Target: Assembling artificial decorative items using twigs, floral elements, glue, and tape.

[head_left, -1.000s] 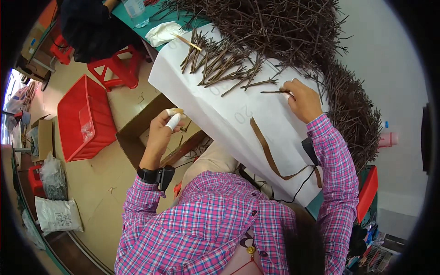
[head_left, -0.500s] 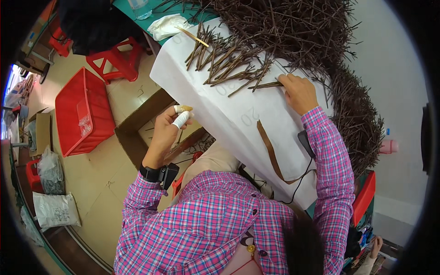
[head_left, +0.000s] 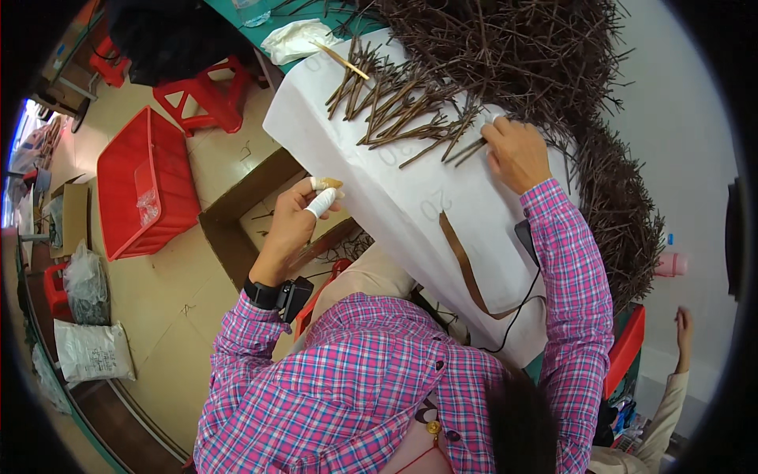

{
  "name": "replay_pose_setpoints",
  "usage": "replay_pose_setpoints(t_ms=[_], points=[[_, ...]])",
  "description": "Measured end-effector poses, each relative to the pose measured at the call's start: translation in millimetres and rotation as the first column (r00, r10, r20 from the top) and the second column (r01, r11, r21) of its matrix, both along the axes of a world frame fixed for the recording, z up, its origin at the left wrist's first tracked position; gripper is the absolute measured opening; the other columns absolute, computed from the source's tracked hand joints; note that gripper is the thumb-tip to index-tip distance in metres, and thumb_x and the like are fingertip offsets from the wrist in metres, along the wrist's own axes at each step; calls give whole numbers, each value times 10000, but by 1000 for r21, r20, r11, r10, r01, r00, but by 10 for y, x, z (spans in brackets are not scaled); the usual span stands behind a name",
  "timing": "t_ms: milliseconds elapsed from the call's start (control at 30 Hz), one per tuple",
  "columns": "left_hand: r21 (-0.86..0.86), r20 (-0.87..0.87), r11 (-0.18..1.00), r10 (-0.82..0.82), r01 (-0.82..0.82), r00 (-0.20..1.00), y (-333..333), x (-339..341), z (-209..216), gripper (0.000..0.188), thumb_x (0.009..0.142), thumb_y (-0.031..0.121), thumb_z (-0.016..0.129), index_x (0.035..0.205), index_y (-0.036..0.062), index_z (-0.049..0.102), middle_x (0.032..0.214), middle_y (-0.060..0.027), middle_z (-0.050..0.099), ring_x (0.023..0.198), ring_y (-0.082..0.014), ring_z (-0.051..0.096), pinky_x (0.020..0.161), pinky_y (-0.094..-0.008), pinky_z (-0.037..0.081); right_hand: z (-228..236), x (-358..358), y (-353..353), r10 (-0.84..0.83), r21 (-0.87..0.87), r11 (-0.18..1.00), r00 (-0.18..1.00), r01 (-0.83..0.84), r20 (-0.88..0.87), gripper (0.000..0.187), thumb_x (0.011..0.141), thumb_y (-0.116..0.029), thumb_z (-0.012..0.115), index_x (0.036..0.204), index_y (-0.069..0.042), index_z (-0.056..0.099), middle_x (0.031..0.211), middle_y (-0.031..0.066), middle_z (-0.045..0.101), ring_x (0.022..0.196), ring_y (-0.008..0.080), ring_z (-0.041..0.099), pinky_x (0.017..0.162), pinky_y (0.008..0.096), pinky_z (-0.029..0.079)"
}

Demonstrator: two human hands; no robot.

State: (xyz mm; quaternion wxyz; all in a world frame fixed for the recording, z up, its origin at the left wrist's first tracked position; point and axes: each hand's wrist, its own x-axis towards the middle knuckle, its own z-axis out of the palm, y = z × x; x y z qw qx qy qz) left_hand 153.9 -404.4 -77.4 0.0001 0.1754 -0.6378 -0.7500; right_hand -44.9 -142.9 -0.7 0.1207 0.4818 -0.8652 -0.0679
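Observation:
A white sheet (head_left: 410,197) covers the table in front of me, with a row of dark brown sticks (head_left: 395,110) laid on it. Behind them rises a big heap of the same sticks (head_left: 537,55). My right hand (head_left: 515,154) rests on the sheet at the right end of the row, fingers closed on a couple of sticks (head_left: 466,150). My left hand (head_left: 304,217) hovers at the sheet's near-left edge. Its fingers are bunched, and one is wrapped in white tape. Whether it holds anything is hidden.
A brown strap (head_left: 466,268) and a black cable (head_left: 525,304) lie on the sheet. An open cardboard box (head_left: 237,221) sits on the floor below the table, with a red crate (head_left: 146,186) and a red stool (head_left: 201,99) further left. Another person's hand (head_left: 683,328) shows at right.
My right hand has slid away from me with the sticks, up to the end of the row. My left hand has stayed at the sheet's edge, drifting slightly toward it.

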Motion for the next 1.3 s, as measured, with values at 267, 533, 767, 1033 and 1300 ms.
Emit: replay_pose_setpoints(t_ms=[267,533,767,1033,1300], points=[[45,-26,999,32,-31,999,9,38,2,180,833,101,520,982,19,578,848,-20,595,719,-82,526,618,-208,394,-161,-195,-153,31,-78,996,995,-39,-96,287,629,-25,580,892,-121,518,889,38,505,748,205,523,606,323,391],[45,-7,998,33,-33,999,-15,55,-56,180,833,115,527,977,19,579,833,-14,588,703,-79,521,625,-208,397,103,-104,-64,-9,-26,1000,988,5,-156,251,636,-41,581,867,-123,525,821,21,519,708,186,526,569,301,383],[27,-26,1000,6,-5,1000,53,51,-73,184,830,124,538,979,26,579,828,-13,587,699,-76,522,625,-211,410,171,53,-636,131,-102,982,966,-157,-221,245,643,-53,584,868,-125,522,806,25,517,651,192,537,565,303,384],[-108,-163,957,-283,268,945,462,-231,310,197,820,139,555,978,23,573,822,-37,596,663,-97,533,620,-225,434,249,-38,-747,109,-138,985,994,-104,28,276,659,-91,608,924,-118,534,858,51,514,649,237,561,545,348,428],[-778,-364,609,-638,156,679,669,-776,303,269,655,-45,513,916,6,555,835,-136,534,794,-285,527,703,-342,433,97,176,-230,124,-32,992,905,-121,406,165,719,-123,555,880,-88,548,841,90,518,724,293,546,616,391,438]])
